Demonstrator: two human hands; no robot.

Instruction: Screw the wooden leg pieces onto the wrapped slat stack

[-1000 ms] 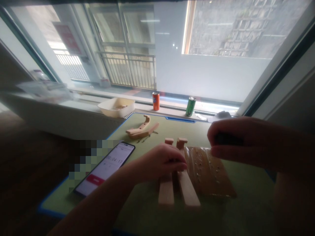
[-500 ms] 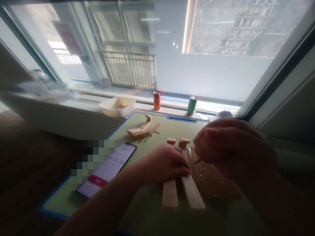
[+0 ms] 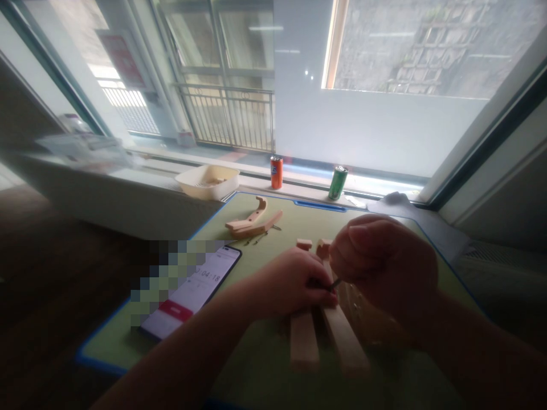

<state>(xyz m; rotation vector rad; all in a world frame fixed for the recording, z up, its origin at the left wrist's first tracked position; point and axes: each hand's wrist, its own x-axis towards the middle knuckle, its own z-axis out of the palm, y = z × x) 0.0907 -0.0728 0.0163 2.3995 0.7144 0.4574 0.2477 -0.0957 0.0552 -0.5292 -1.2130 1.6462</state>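
Observation:
Two pale wooden bars (image 3: 304,339) lie side by side on the green mat, each with a hooked or notched far end. My left hand (image 3: 294,282) is closed over them, its fingertips gripping the right-hand wooden bar (image 3: 347,341). My right hand (image 3: 382,265) is a fist around a tool with a thin metal shaft (image 3: 336,283); its handle is hidden. The shaft slants down to the left fingertips at the bar, and its very tip cannot be made out. Beneath the right hand lies a brownish clear packet (image 3: 363,313) with small metal parts.
Curved wooden pieces (image 3: 256,225) and several screws (image 3: 258,239) lie farther back on the blue-edged mat (image 3: 102,347). A phone (image 3: 192,290) showing a timer lies left. On the sill stand a plastic tub (image 3: 207,185), an orange can (image 3: 276,172) and a green can (image 3: 338,183).
My right fist has moved left and in, bringing the metal shaft to the left fingertips. The left hand keeps its grip; the whole view has shifted slightly.

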